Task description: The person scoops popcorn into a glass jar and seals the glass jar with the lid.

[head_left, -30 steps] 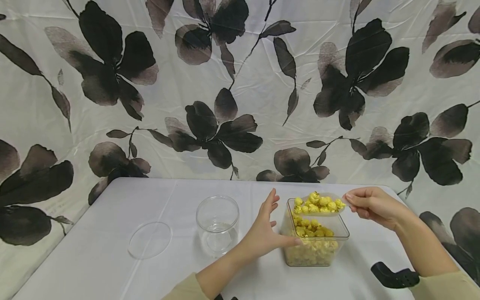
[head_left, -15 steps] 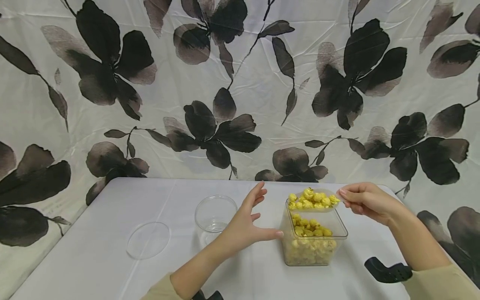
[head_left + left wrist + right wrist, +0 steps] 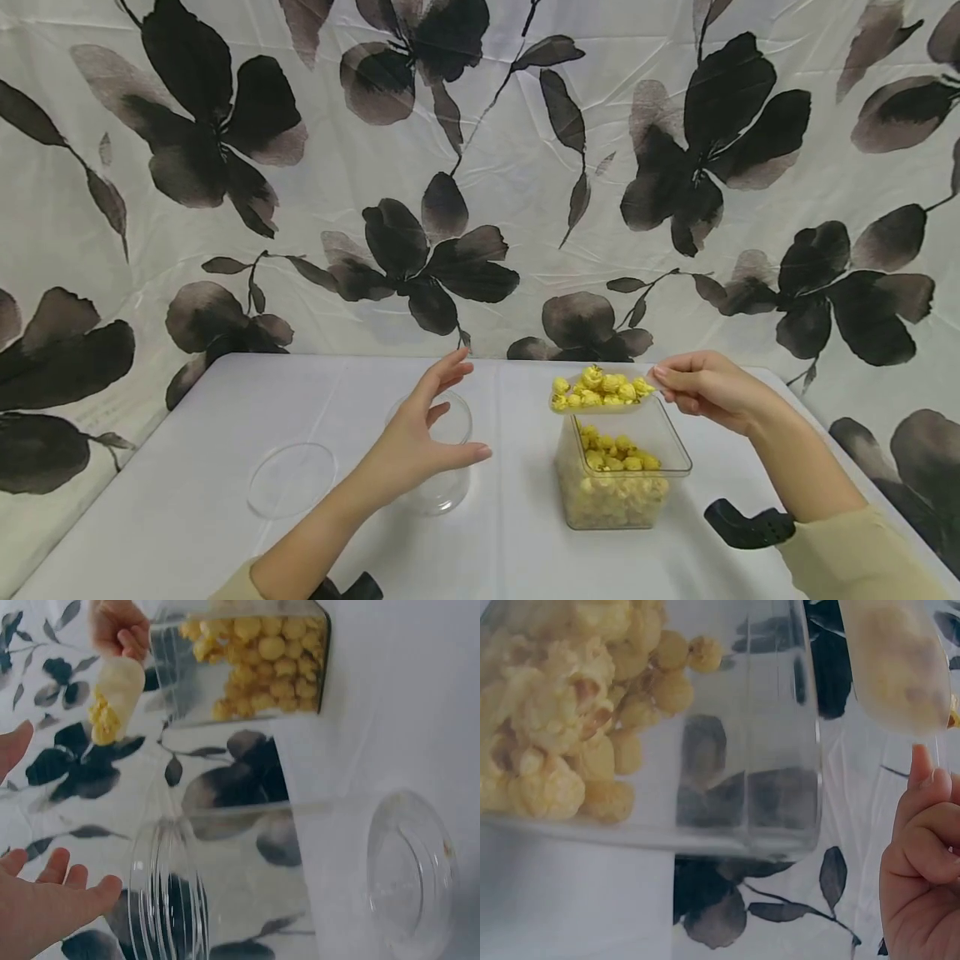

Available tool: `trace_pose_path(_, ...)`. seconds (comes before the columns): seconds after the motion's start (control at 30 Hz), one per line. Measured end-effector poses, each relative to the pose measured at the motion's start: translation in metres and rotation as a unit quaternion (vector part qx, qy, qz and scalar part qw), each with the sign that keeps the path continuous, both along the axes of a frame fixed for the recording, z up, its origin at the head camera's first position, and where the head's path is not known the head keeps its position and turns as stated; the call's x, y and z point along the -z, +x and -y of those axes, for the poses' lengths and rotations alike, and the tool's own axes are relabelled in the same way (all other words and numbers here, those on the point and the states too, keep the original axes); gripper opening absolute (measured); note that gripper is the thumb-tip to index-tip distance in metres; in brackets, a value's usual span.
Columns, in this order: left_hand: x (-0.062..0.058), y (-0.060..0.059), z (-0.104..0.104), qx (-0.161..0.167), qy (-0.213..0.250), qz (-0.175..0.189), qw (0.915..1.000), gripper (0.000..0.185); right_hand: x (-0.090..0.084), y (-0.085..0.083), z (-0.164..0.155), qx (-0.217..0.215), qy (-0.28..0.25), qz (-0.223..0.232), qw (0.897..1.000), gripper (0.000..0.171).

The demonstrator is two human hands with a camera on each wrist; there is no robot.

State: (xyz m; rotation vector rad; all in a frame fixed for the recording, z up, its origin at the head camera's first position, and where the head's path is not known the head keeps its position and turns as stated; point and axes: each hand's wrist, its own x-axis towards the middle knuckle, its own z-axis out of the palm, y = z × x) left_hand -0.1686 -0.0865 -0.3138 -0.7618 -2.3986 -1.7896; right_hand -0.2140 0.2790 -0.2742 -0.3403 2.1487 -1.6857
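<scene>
On the white counter (image 3: 517, 550), a squarish clear container (image 3: 667, 437) partly filled with yellow popcorn (image 3: 611, 454) is set to the right of a clear round jar (image 3: 172, 900). The left hand (image 3: 412, 446) is held near the jar's rim, its fingers spread. Near the container's open top, a popcorn-heaped translucent scoop (image 3: 126, 679) is pinched by the right hand's (image 3: 705, 387) fingers.

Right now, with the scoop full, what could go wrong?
The popcorn is heaped high in the scoop, so pieces might roll off. The right hand pinches the scoop at one end only, so it could tip. The left hand is close beside the clear jar and might knock it.
</scene>
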Motion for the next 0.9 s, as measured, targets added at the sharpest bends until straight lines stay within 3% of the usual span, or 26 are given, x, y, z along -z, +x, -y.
trace_pose_path(0.2,0.001,-0.001,0.027,-0.045,0.007,0.001,0.9990,0.096,-0.005,-0.004,0.011,0.002,0.007,0.003,1.000,0.022)
trace_pose_path(0.37,0.004,-0.004,0.045,-0.062,-0.002,-0.002,0.9981,0.099,-0.007,-0.006,0.020,0.002,0.010,-0.003,1.000,0.021)
trace_pose_path(0.9,0.047,-0.016,0.066,-0.044,-0.042,0.064,0.9961,0.109,-0.006,-0.019,0.058,-0.010,0.017,0.001,1.000,0.021)
